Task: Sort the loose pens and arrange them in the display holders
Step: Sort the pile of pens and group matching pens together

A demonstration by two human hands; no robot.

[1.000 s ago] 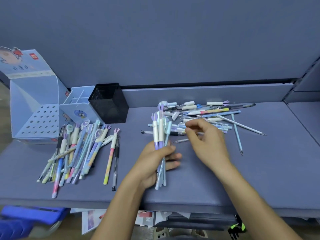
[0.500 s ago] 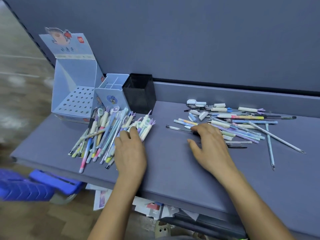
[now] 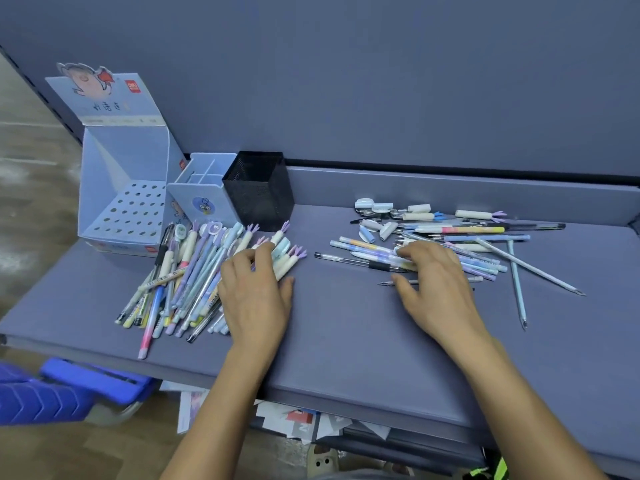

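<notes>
Pastel sorted pens (image 3: 194, 271) lie on the shelf (image 3: 346, 327) under the flat-fingered left hand (image 3: 256, 296); right hand (image 3: 438, 289), fingers spread, touches the loose pens (image 3: 460, 230). Sorting seems underway; next move likely requires pinching one loose pen.

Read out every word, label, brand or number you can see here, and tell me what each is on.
Nothing reads clearly.
Header card of the display box: dark characters under the cartoon, too blurred to read.
Red logo on that card: white lettering, too small.
Red tags on the box's side and base: too small.
Left pile of pens: fine print, unreadable.
Papers under the shelf: large pale letters, partly hidden.
</notes>
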